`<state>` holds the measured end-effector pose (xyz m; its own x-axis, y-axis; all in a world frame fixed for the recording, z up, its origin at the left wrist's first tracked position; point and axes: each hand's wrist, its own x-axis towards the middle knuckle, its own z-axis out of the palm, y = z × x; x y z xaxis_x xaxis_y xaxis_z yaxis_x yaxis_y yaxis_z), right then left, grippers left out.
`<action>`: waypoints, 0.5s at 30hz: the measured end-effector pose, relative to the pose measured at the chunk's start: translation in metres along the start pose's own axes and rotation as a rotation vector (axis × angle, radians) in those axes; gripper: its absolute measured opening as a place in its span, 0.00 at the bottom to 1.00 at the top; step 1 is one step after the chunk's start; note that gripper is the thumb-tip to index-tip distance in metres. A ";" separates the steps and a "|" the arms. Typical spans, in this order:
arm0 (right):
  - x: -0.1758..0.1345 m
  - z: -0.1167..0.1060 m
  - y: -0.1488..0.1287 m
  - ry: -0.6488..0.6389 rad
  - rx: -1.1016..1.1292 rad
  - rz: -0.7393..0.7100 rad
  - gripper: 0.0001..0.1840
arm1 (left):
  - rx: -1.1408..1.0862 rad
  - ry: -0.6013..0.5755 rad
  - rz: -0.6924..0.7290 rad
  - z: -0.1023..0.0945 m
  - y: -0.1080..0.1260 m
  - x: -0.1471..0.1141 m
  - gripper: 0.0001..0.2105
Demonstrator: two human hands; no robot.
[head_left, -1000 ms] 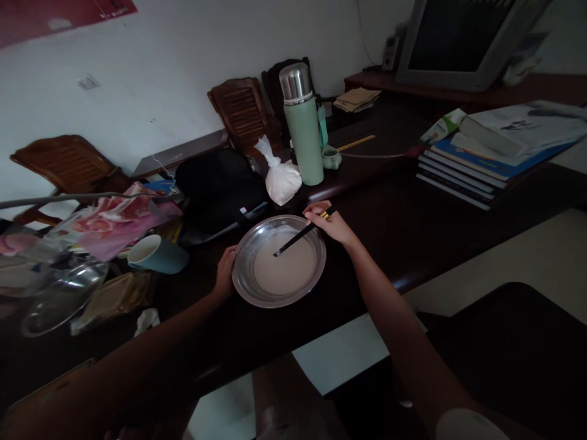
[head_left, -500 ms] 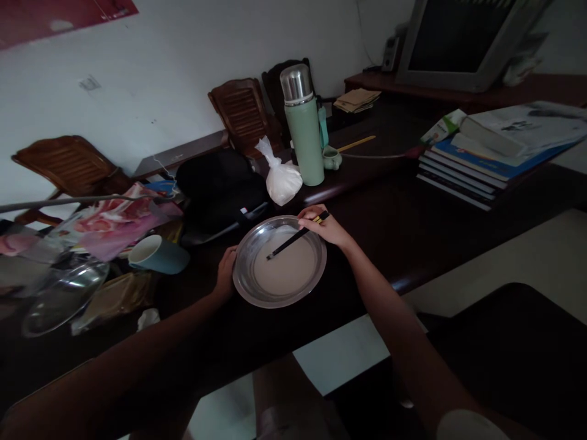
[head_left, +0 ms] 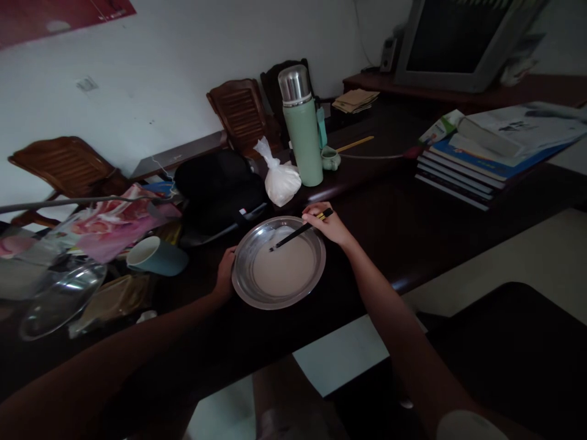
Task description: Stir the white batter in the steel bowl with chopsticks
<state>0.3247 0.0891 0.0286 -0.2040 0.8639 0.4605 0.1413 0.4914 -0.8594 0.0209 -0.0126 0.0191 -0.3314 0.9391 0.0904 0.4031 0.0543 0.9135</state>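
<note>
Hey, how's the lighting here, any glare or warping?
Head view: dim, the black bag almost lost in darkness; head view: glints on the bowl and flask cap; head view: the TV looks skewed, likely lens distortion or camera tilt.

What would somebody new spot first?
Probably the round silver metal bowl of pale liquid in the middle, left hand at its rim, right hand holding thin black chopsticks over it. Behind stands the tall green flask with a silver lid, beside a knotted white plastic bag.

Dim light — pale wall (head_left: pixel 174 55), wooden chairs (head_left: pixel 243 109)
</note>
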 end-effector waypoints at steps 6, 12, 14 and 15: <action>0.000 0.000 -0.002 -0.064 0.018 -0.016 0.19 | -0.028 -0.002 0.023 0.001 -0.002 0.000 0.20; 0.001 0.000 0.000 -0.008 0.008 0.015 0.21 | -0.027 0.001 0.006 0.001 -0.008 0.003 0.22; 0.001 -0.002 0.001 0.007 0.016 0.018 0.24 | -0.026 0.009 0.008 0.002 -0.009 0.004 0.21; 0.001 -0.002 0.001 -0.008 0.020 0.005 0.24 | -0.022 0.011 0.014 0.002 -0.009 0.004 0.21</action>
<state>0.3266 0.0909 0.0290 -0.2110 0.8655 0.4543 0.1227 0.4845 -0.8661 0.0176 -0.0088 0.0106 -0.3354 0.9359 0.1077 0.3889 0.0334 0.9207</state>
